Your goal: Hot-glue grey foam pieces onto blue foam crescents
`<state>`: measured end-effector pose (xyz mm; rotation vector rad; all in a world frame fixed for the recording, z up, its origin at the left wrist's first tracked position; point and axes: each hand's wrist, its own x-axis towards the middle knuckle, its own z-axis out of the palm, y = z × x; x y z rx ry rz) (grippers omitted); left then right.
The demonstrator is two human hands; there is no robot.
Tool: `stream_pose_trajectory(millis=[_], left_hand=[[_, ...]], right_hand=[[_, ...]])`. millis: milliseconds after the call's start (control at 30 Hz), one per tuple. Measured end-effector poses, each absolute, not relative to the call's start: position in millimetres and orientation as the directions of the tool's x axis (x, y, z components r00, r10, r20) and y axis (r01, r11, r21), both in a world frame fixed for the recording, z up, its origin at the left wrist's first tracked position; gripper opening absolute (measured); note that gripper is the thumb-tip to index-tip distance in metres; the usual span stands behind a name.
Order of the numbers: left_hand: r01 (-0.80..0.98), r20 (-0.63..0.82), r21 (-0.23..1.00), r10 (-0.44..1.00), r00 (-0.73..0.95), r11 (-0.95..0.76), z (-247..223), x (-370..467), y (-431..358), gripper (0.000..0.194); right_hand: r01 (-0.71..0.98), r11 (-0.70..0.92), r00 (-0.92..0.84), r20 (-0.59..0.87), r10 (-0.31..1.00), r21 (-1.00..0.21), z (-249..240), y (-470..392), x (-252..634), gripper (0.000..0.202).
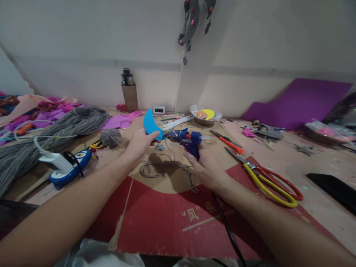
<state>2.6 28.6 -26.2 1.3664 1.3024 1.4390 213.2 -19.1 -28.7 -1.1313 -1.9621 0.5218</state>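
Between thumb and fingers, my left hand (141, 142) pinches a blue crescent-shaped piece (151, 124), its upper tip pointing up. My right hand (204, 163) is wrapped round the handle of a dark blue hot glue gun (189, 139), and a clear glue stick pokes out of its back end. The gun's nozzle points left, at the lower end of the crescent; whether they touch I cannot tell. Grey yarn (164, 167) lies in loose loops on the cardboard below both hands, and one strand rises toward the nozzle.
Red-and-tan cardboard (155, 222) covers the table's middle. To the right lie large scissors (267, 181), a utility knife (230, 144) and a black flat object (333, 189). At left are a grey yarn hank (80, 124) and a power strip (71, 170). A bottle (129, 92) stands behind.
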Motion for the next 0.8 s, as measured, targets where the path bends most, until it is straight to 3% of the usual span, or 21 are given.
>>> stream_pose_trajectory(millis=[800], left_hand=[[0.024, 0.174, 0.985, 0.977, -0.126, -0.172, -23.8, 8.3, 24.4, 0.013]], right_hand=[[0.523, 0.520, -0.263, 0.452, 0.852, -0.675, -28.9, -19.6, 214.4, 0.041]])
